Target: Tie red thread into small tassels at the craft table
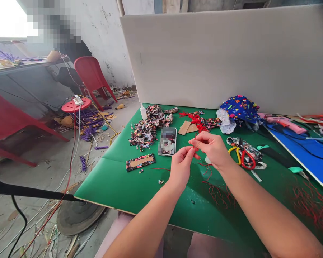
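Above the green tabletop (115,179), my left hand (182,163) pinches a thin red cord (195,137). My right hand (211,146) is closed on the same cord, its fingertips close to those of the left. Part of the cord is hidden by the fingers. Loose red threads (218,193) lie below the right forearm. Left of my hands are a phone (167,142) and a flat floral strip with a brown middle (140,162). Behind them sit a pile of floral scraps (145,132) and brown card pieces (187,128).
Yellow-and-red-handled scissors (242,157) lie right of my hands, near a blue board (301,147). Blue patterned fabric (239,109) rests against the pale upright panel (220,61). A white bottle (143,111) stands at the back left. A person (72,50) sits at another table.
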A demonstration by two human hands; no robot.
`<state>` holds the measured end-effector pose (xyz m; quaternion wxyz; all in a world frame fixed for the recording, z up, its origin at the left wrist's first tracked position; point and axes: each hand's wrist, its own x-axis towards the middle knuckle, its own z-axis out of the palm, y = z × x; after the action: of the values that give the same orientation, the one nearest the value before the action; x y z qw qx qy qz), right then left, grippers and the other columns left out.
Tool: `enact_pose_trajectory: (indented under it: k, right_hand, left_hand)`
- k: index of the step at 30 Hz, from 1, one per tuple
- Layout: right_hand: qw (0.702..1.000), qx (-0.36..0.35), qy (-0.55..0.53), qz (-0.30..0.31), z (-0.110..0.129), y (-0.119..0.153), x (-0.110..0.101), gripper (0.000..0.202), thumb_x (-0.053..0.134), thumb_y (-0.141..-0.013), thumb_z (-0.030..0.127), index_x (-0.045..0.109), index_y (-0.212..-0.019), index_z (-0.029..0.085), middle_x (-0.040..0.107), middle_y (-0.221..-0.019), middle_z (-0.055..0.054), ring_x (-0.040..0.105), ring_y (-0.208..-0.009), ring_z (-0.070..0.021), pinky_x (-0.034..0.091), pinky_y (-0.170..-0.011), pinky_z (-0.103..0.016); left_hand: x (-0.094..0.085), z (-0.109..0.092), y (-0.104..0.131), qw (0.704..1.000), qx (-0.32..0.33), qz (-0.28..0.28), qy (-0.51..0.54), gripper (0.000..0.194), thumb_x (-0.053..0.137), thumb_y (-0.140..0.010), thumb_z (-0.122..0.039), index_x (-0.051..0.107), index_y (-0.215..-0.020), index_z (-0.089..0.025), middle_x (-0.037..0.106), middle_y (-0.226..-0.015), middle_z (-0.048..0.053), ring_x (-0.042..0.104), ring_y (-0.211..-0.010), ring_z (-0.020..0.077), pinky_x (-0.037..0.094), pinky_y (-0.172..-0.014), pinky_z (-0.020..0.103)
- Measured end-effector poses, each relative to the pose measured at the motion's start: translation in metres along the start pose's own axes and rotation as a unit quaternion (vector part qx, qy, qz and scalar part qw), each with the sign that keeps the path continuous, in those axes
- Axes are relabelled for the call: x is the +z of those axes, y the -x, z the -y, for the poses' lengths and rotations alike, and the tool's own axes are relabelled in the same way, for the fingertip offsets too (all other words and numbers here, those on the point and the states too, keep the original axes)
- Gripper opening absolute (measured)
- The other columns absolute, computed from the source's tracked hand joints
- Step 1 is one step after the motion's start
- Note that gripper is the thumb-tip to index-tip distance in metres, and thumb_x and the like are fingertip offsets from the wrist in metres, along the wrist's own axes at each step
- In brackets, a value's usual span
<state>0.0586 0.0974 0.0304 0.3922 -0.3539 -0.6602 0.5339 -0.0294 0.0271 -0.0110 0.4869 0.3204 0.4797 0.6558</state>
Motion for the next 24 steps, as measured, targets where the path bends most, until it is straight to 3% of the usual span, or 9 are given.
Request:
enact_pose_trajectory:
  k: [4, 10, 14, 24]
  right_hand:
    - [1.000, -0.004, -0.006, -0.022, 0.002, -0.001, -0.002, 0.021, 0.071, -0.066, 0.032, 0.059, -0.061, 0.016, 0.049, -0.055, 0.005, 0.039, -0.041, -0.0036, 0.030, -0.037, -0.020]
    - [0.996, 0.029, -0.083, 0.029, 0.007, 0.000, -0.004, 0.021, 0.068, -0.070, 0.037, 0.064, -0.070, 0.016, 0.066, -0.076, -0.003, 0.054, -0.044, -0.0079, 0.043, -0.038, -0.022]
    - [0.992, 0.050, -0.114, 0.039, 0.008, 0.001, -0.004, 0.021, 0.069, -0.069, 0.036, 0.064, -0.070, 0.015, 0.069, -0.069, -0.004, 0.062, -0.052, -0.0126, 0.051, -0.044, -0.023]
    - [0.994, 0.063, -0.087, 0.024, 0.011, -0.001, -0.005, 0.018, 0.071, -0.068, 0.031, 0.066, -0.069, 0.014, 0.068, -0.060, -0.002, 0.065, -0.051, -0.0127, 0.055, -0.051, -0.022]
  left_hand:
    - [0.000, 0.000, 0.001, 1.000, -0.007, 0.002, -0.023, 0.021, 0.056, -0.079, -0.036, 0.064, -0.082, -0.016, 0.059, -0.063, -0.001, 0.039, -0.051, 0.0069, 0.032, -0.053, 0.021]
    - [-0.001, -0.002, 0.000, 0.999, 0.012, 0.004, -0.050, 0.024, 0.055, -0.079, -0.039, 0.062, -0.078, -0.016, 0.056, -0.065, -0.002, 0.034, -0.050, 0.0056, 0.030, -0.051, 0.020]
    - [-0.002, -0.002, -0.001, 0.998, 0.018, 0.021, -0.054, 0.026, 0.052, -0.081, -0.041, 0.058, -0.075, -0.016, 0.050, -0.062, -0.003, 0.031, -0.050, 0.0058, 0.028, -0.049, 0.020]
    - [-0.012, 0.009, -0.010, 0.982, 0.074, 0.052, -0.164, 0.025, 0.043, -0.086, -0.038, 0.052, -0.076, -0.017, 0.050, -0.071, -0.001, 0.045, -0.070, 0.0113, 0.035, -0.063, 0.023]
